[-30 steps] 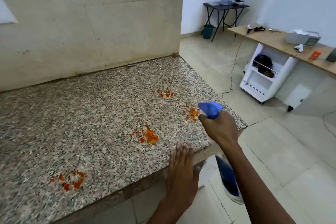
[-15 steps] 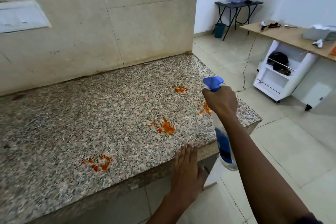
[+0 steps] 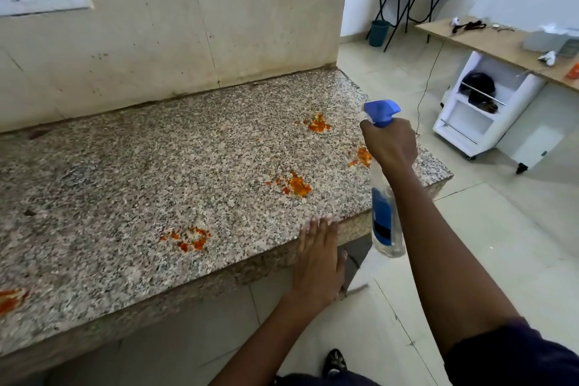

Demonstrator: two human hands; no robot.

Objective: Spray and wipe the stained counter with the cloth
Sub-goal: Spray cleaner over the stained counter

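1. Head view, hands: my right hand (image 3: 390,142) is gripping the neck of the spray bottle (image 3: 383,210), fingers curled round it just under the blue trigger head (image 3: 382,112). I'm holding the bottle upright above the right end of the worktop (image 3: 125,172), nozzle facing left over the granite.
2. My left hand (image 3: 319,260) is resting flat at the worktop's front edge, fingers straight & together, holding nothing.
3. Head view, task things: orange stains are sitting in several spots. One far right near the back (image 3: 318,125), one beside the bottle (image 3: 363,157), one mid-front (image 3: 296,186), one nearer the front edge (image 3: 188,236), one at the far left edge (image 3: 9,299). No cloth in view.
4. Change vs a sec ago: the bottle is sitting higher, the trigger head clear of the stains, & more of the left side is showing, incl. the far-left stain.
5. Meaning, imo: I'm lining up to spray; no wet patches visible, so spraying and wiping are both pending. Cloth needs finding first.
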